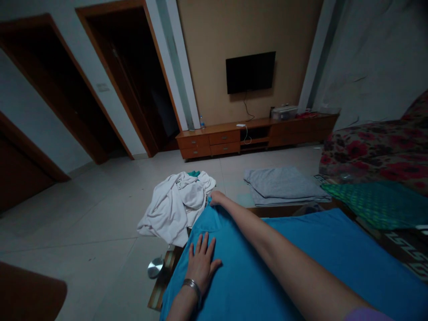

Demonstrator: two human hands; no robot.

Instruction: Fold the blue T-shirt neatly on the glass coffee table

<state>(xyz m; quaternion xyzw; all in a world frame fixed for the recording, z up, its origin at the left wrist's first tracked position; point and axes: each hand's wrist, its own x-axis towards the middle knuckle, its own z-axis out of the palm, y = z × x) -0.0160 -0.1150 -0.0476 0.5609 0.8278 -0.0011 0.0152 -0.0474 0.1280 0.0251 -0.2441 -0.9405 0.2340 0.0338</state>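
Observation:
A blue T-shirt (317, 249) lies spread over a low table in the head view, with a curved seam near its far left end. My left hand (202, 261), a silver bracelet on its wrist, rests flat on the shirt with fingers spread. Farther off, my right hand (217, 198) is closed on the shirt's far left edge, its arm reaching across the cloth. Just left of that hand is a heap of white clothes (170, 205), with a bit of green fabric at its back. A folded grey garment (287, 185) lies beyond the blue cloth.
A metal lid-like object (155, 267) sits beside the table edge (162, 281). Green patterned fabric (384, 203) lies at right, near a floral-covered sofa (374, 151). A wooden TV cabinet (224, 140) stands along the far wall below a television (250, 72).

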